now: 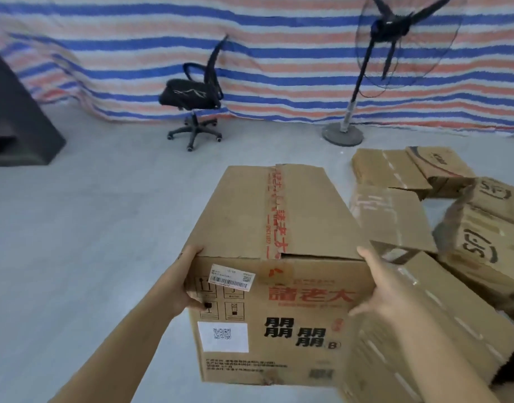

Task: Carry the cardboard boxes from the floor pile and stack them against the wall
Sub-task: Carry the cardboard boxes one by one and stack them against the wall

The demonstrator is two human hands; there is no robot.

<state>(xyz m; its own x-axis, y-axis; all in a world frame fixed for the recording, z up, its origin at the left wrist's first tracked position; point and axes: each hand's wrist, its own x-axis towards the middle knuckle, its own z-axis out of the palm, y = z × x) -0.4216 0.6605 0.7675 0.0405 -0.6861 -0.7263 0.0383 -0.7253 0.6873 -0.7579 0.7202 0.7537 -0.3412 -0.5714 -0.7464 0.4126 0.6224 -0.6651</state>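
Left hand: the left hand point(182, 283) grips the near left edge of the box, its thumb curled onto the printed front face and its fingers wrapped out of sight round the left side.

Right hand: the right hand point(379, 289) lies flat against the box's right edge, fingers fairly straight and pressed to the cardboard (its edges are blurred, so I cannot tell how far the fingertips curl).

Held box: a large cardboard box point(282, 271) sits between the two hands in the middle of the view, top flaps shut and taped with a red printed strip, a barcode label and a white QR sticker on the near face; what is inside cannot be seen.

Floor pile: more cardboard boxes point(453, 228) lie jumbled just to the right, some tilted, one dented, several with clear tape; the held box overlaps them in the view.

Floor: grey concrete floor point(90, 228) stretches to the left.

Wall: a striped blue, red and white tarpaulin point(279, 62) hangs across the far side.

Beyond: a black office chair point(194, 94) and a standing fan point(395, 48) stand before the tarpaulin, well apart; a dark block point(17, 120) sits far left.
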